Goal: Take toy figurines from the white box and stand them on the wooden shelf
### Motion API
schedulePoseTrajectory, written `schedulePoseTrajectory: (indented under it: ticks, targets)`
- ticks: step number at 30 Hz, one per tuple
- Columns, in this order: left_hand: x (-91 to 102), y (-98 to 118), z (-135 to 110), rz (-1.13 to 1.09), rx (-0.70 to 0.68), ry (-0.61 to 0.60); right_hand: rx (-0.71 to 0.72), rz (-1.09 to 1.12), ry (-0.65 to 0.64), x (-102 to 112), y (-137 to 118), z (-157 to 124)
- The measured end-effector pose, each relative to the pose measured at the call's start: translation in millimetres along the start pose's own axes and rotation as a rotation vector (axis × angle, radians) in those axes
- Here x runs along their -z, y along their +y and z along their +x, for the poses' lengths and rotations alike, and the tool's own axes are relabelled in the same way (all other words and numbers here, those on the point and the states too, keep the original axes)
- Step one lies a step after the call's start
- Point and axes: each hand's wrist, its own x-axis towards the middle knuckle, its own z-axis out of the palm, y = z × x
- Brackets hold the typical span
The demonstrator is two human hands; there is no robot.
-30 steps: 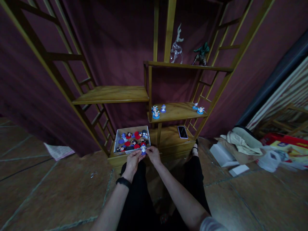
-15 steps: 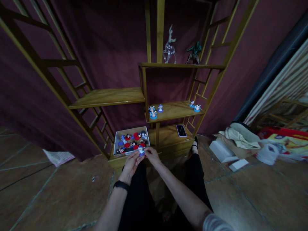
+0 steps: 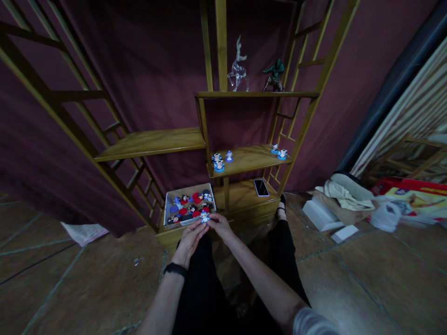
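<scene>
My left hand and my right hand meet in front of me, both pinching a small blue and white figurine between their fingertips. Just beyond it lies a white box with several small figurines and red and blue round bases, resting on the lowest board of a wooden shelf unit. Three similar figurines stand on the middle right shelf at its left end, two more at its right end. A black band sits on my left wrist.
A phone lies on the low shelf. A glass deer and a dark green figure stand on the top shelf. White boxes, cloth and bags are piled on the floor at right; paper lies at left.
The view has shifted, so the shelf sits further left and lower. Both hands stay together on the figurine, with only slight finger movement.
</scene>
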Motion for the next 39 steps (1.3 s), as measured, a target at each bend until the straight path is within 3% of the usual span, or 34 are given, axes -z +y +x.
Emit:
schedulePoseTrajectory:
  ticks: [12,23,39]
  targets:
    - [-3.8,-4.4,-4.9,0.024,-0.044,-0.069,-0.108,0.072,-0.038,5.3,-8.0,-11.9]
    - [-5.9,-5.3,-8.2,0.014,-0.049,-0.130,-0.086,0.021,-0.076,5.1,-10.3,-10.9]
    - [-3.1,-11.7,-3.1,-0.045,-0.089,-0.061,-0.050,0.005,-0.043,6.2,-6.6,-10.7]
